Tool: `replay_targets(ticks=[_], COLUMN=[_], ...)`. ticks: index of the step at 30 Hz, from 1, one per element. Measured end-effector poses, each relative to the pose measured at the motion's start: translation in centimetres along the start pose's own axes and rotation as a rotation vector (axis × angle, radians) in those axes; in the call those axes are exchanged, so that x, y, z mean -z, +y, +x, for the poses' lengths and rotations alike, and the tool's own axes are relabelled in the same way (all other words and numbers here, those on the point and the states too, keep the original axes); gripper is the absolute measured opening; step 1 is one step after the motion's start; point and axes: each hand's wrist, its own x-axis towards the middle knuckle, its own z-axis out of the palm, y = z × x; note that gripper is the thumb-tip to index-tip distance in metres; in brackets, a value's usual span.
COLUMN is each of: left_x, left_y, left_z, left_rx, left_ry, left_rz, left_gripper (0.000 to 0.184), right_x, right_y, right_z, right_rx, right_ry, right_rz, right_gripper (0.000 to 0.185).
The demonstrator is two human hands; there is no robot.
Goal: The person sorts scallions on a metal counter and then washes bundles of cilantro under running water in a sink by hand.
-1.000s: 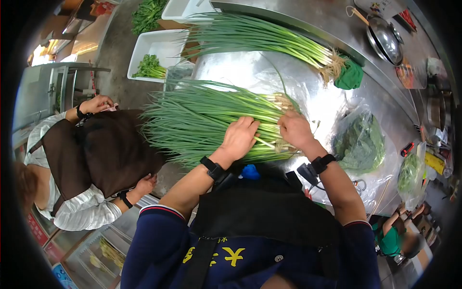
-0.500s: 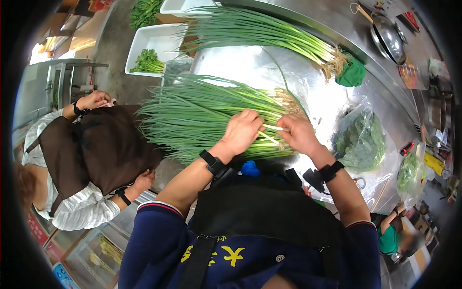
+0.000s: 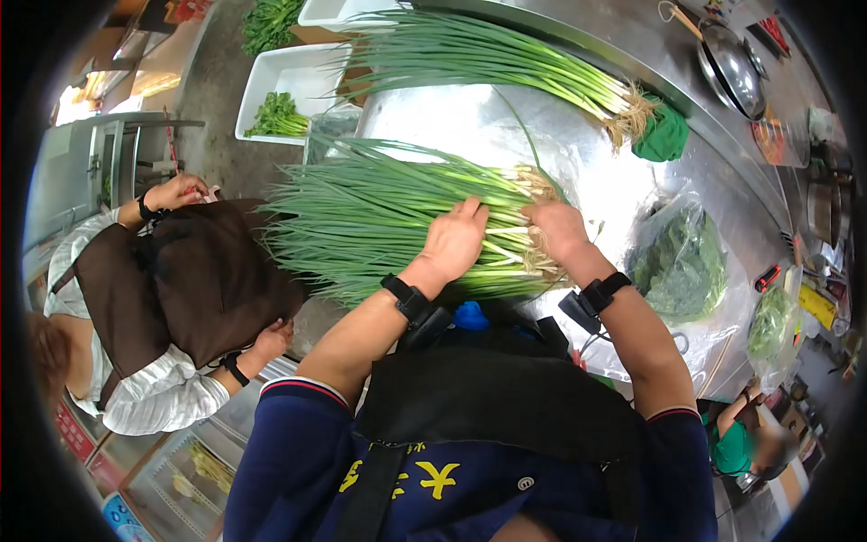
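Observation:
A wide pile of scallions (image 3: 379,208) lies on the metal table, green tops to the left and pale rooted ends to the right. My left hand (image 3: 454,240) rests on the near middle of this pile, its fingers curled around some stalks. At the root ends, my right hand (image 3: 557,229) is closed with the fingertips pinching at the white stems; how many stalks it holds is hidden. Bare roots (image 3: 540,257) show just below the right hand. Farther back lies a second bunch of scallions (image 3: 506,63), untouched.
A green bundle (image 3: 661,134) sits by the far roots. To the right are a plastic bag of leafy greens (image 3: 679,262) and a red cutter (image 3: 766,278). White bins (image 3: 257,81) stand at the back left. A co-worker in a brown apron (image 3: 208,280) is close on the left.
The single stalk stretched between my hands is no longer visible there. My right hand has moved slightly up and back over the root ends; my left hand has shifted slightly left.

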Motion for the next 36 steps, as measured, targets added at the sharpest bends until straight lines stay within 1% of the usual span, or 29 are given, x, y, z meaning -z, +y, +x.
replay_targets(ticks=[1,2,5,6,8,9,11,12,14,16,17,18,19,20,21,23,24,26,27,29,30,31,32,33,34,35,36], left_x=[-0.1,-0.2,-0.1,-0.1,-0.1,0.1,0.1,0.2,0.4,0.8,0.9,1.4,1.7,1.3,1.2,1.1,1.1,1.2,1.2,1.1,0.8,0.6,0.6,0.7,0.6,0.7,0.8], left_y=[-0.1,-0.2,-0.4,-0.5,-0.4,-0.4,-0.5,-0.6,-0.7,-0.1,0.3,0.9,1.2,1.1,0.8,0.1,-0.1,-0.4,-0.6,-1.0,-1.1,-0.9,-0.7,-0.8,-0.7,-0.7,-0.6], left_z=[-0.1,-0.3,-0.9,-0.9,-1.0,-1.1,-1.0,-1.1,-1.4,-1.0,-0.4,0.1,0.4,0.5,0.4,0.1,-0.1,-0.7,-1.1,-1.4,-1.7,-1.7,-1.5,-1.4,-1.3,-1.2,-1.2], left_rx=[-0.003,-0.003,-0.055,-0.071,-0.087,-0.105,-0.127,-0.120,-0.101,0.022,0.018,0.008,0.001,0.030,0.031,-0.056,-0.056,-0.196,-0.191,-0.225,-0.190,-0.196,-0.190,-0.179,-0.170,-0.164,-0.127], left_ry=[-0.065,-0.068,-0.088,-0.087,-0.085,-0.053,-0.022,-0.017,-0.017,0.012,0.012,0.067,0.123,0.083,0.084,-0.002,-0.002,0.083,0.079,0.047,0.008,0.006,0.017,0.031,0.059,0.058,-0.026], left_rz=[0.018,0.016,0.010,0.018,0.020,-0.006,-0.031,-0.021,-0.007,-0.053,-0.055,-0.047,-0.038,-0.019,-0.020,0.103,0.105,0.138,0.140,0.070,0.052,0.043,0.037,0.035,0.035,0.041,0.034], left_gripper=[0.032,0.032,0.031,0.031,0.030,0.029,0.027,0.028,0.029,0.031,0.031,0.031,0.032,0.027,0.027,0.025,0.025,0.024,0.024,0.024,0.028,0.028,0.024,0.020,0.024,0.024,0.032], right_x=[0.7,1.0,-0.4,-0.1,0.8,0.8,0.6,0.7,0.6,0.9,1.2,1.2,1.2,1.3,1.5,1.9,1.9,1.3,0.9,-0.3,-1.0,-1.8,-2.3,-1.9,-1.4,-1.2,-1.7], right_y=[-0.3,-0.4,0.6,0.4,0.2,0.3,0.3,0.4,0.4,0.1,0.2,0.1,0.0,-0.1,-0.1,0.2,0.3,0.6,0.5,0.6,0.9,1.0,1.1,0.6,-0.1,-0.6,-0.6], right_z=[0.1,0.1,0.4,0.5,0.5,0.3,-0.1,-0.3,-0.9,-1.6,-1.8,-2.0,-2.1,-2.1,-2.1,-2.3,-2.1,-1.5,-1.2,-0.4,0.0,0.5,0.8,1.1,1.4,1.6,1.7], right_rx=[-0.019,-0.039,-0.026,-0.026,-0.065,-0.072,-0.116,-0.115,-0.082,-0.047,-0.013,-0.016,0.010,0.038,0.038,0.062,0.064,-0.156,-0.154,-0.062,-0.068,-0.021,0.030,0.031,0.058,0.087,0.092], right_ry=[-0.091,-0.180,-0.164,-0.165,-0.210,-0.211,-0.093,-0.091,0.058,0.072,0.094,0.095,0.121,0.146,0.146,-0.104,-0.103,-0.103,-0.108,0.028,0.025,0.073,0.121,0.124,0.079,0.034,0.051], right_rz=[-0.030,-0.058,-0.017,-0.013,0.104,0.102,0.217,0.218,0.325,0.360,0.388,0.386,0.491,0.595,0.594,0.906,0.906,0.804,0.808,0.636,0.631,0.425,0.218,0.217,0.097,-0.019,-0.059], right_gripper=[0.017,0.017,0.016,0.016,0.018,0.018,0.022,0.022,0.025,0.025,0.025,0.025,0.025,0.024,0.024,0.023,0.023,0.020,0.020,0.022,0.022,0.022,0.023,0.023,0.023,0.024,0.018])
